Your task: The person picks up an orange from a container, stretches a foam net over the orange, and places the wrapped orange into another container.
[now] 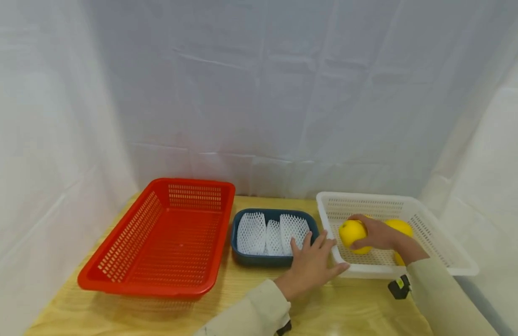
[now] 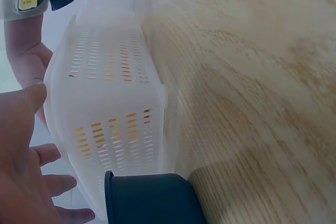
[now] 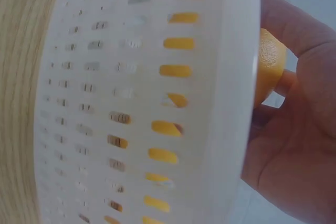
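Observation:
In the head view, my right hand (image 1: 378,234) reaches into the white basket (image 1: 435,269), thumb and fingers curled round a yellow citrus fruit (image 1: 352,232). Another fruit (image 1: 399,227) shows behind the wrist, with more yellow below it. The right wrist view looks through the slotted wall, and the held fruit (image 3: 270,59) shows above the rim. My left hand (image 1: 311,265) has its fingers spread at the basket's near left corner, by the blue bin (image 1: 259,260). White foam net sleeves (image 1: 251,233) lie in that bin. The left wrist view shows the left hand's (image 2: 23,166) fingers apart, holding nothing.
To the left, a large red slotted basket (image 1: 174,242) stands on the wooden table (image 1: 347,308). White sheeting (image 1: 259,93) encloses the back and both sides. The blue bin sits between the red and white baskets.

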